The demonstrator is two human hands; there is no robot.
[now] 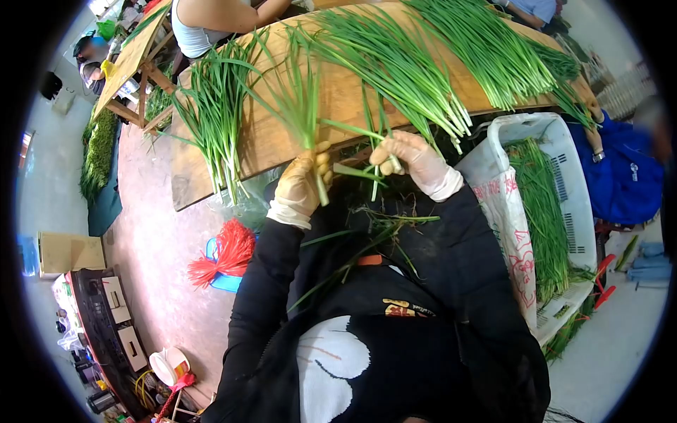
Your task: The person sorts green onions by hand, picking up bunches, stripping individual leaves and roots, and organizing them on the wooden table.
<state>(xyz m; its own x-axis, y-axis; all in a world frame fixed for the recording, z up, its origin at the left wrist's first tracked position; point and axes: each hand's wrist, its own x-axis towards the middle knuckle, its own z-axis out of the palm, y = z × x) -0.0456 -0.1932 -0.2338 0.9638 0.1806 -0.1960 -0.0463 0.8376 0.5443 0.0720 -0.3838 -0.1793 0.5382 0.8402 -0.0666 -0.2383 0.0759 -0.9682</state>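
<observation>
My left hand (300,185), in a pale glove stained yellowish, is closed around a small bunch of garlic chives (303,106). Their leaves fan out over the table and the pale stem ends poke out below my fist. To the right, my gloved right hand (415,163) pinches a few chive stalks (361,172) near the table's front edge. Loose green scraps (395,222) lie on my dark lap below both hands. On the table, a chive pile (218,106) rests left of my hands, and another chive pile (381,67) lies beyond the right one.
A wooden table (271,137) spans the front. At my right stands a white plastic crate (582,183) with chives inside. Red plastic strands (229,250) lie on the floor at left, with a white bucket (168,365) farther back. Another person (211,21) sits across the table.
</observation>
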